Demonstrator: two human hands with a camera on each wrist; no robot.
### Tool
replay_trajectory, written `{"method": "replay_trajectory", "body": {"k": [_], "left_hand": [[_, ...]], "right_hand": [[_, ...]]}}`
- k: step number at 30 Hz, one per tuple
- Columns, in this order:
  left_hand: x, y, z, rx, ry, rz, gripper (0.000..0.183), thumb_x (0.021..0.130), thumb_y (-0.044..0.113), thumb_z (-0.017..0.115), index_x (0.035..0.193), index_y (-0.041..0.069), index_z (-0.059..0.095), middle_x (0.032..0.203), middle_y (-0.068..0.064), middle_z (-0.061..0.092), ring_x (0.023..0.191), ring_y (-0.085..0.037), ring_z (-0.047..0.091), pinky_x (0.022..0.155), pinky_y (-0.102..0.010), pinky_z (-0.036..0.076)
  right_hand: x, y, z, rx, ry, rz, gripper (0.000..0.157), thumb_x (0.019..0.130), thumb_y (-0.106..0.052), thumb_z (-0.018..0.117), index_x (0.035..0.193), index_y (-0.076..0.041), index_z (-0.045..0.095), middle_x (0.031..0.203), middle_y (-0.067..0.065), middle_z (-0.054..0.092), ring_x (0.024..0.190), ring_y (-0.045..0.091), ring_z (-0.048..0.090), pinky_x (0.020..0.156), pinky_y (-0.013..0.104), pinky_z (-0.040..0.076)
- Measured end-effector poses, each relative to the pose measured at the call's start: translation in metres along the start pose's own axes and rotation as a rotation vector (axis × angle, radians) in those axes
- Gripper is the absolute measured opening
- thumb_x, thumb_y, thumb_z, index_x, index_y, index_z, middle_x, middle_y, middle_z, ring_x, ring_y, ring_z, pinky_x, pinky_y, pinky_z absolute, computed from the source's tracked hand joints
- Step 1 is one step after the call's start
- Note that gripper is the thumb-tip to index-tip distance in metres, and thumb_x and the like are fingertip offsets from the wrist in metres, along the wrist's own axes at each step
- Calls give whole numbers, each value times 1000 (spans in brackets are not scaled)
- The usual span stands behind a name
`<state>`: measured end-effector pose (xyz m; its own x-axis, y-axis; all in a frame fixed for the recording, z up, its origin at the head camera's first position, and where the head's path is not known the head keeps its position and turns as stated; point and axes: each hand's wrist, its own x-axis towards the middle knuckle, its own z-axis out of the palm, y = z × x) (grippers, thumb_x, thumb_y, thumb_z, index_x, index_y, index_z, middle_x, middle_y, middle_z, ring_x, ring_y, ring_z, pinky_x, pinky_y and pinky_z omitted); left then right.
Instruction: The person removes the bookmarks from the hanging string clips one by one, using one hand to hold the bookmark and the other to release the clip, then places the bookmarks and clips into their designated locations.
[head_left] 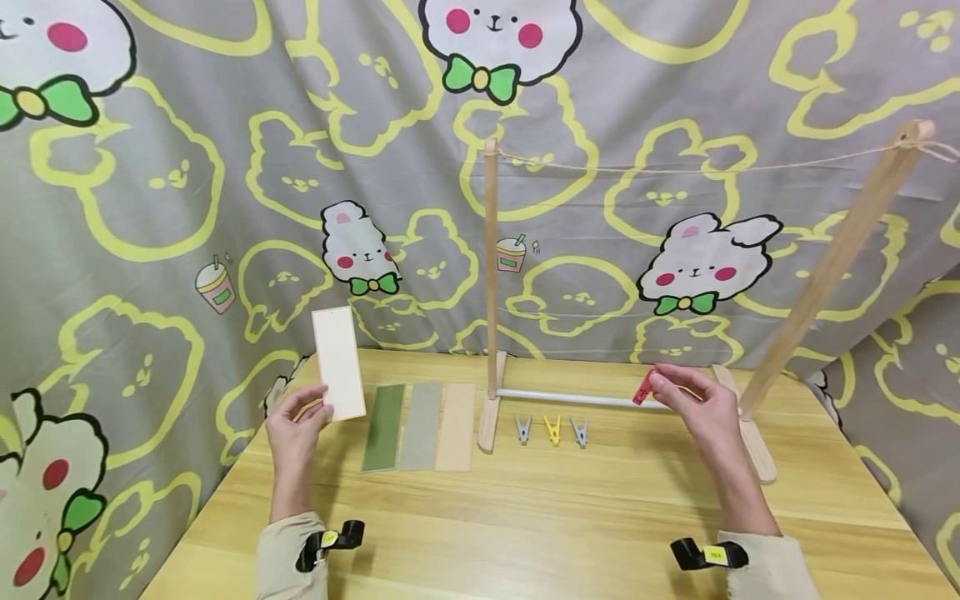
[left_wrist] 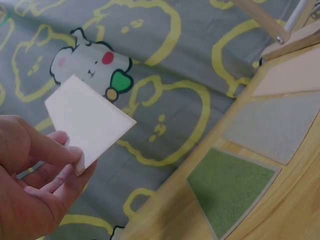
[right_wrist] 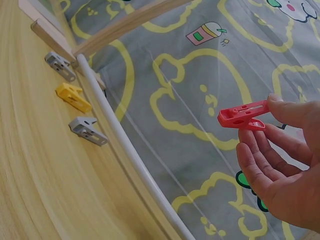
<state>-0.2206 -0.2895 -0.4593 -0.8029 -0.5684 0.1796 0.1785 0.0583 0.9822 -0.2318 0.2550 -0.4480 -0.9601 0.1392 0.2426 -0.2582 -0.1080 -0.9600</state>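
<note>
My left hand (head_left: 298,423) pinches a cream-white rectangular card (head_left: 340,362) by its lower left edge, raised above the table's left side. In the left wrist view, thumb and fingers grip one corner of the card (left_wrist: 90,120). My right hand (head_left: 701,408) holds a red clothespin (head_left: 642,387) between thumb and fingers, in front of the wooden frame's right post. The right wrist view shows the red clothespin (right_wrist: 243,115) with its handle end at the thumb and index finger. On the table lie a green card (head_left: 384,427), a grey card (head_left: 422,426) and a beige card (head_left: 456,427).
Two grey clothespins (head_left: 523,430) and a yellow clothespin (head_left: 552,430) lie in a row before a white rod (head_left: 577,398). The rod joins the feet of a wooden stand with a left post (head_left: 492,275) and right post (head_left: 825,275). A string (head_left: 645,170) spans their tops. Behind hangs a patterned curtain (head_left: 420,183).
</note>
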Motion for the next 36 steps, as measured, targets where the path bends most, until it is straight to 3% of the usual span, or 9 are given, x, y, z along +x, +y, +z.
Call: {"method": "replay_trajectory", "body": {"k": [9,20,26,36], "left_hand": [[1,-6,-9,50,-26,-72,36,83,-22,66,118,-12,67,101,-2,72,79,-7,68,64,-19,58],[0,-17,-14,245,-78,-84,39,83,-20,65,121,-13,66,105,-10,70,79,-2,65,62,-18,54],[1,-23,-18,281,-73,-77,37,80,-20,65,116,-14,67,104,-18,71,75,-5,62,59,-20,53],[2,-27,-28,335,-93,-103,40,75,-19,62,114,-12,69,95,-11,71,64,-8,61,54,-23,50]], "right_hand": [[2,7,-2,-60,-17,35,44,94,-10,76,126,16,61,100,-4,76,87,7,73,82,25,59],[3,20,-6,-157,-58,68,44,95,-15,75,126,15,62,98,-8,75,86,6,72,82,24,59],[3,25,-7,-229,-71,81,49,96,-20,74,129,14,60,99,-8,74,88,6,71,82,23,59],[2,31,-8,-297,-88,95,50,98,-24,73,129,13,61,99,-7,74,89,6,70,84,28,60]]}}
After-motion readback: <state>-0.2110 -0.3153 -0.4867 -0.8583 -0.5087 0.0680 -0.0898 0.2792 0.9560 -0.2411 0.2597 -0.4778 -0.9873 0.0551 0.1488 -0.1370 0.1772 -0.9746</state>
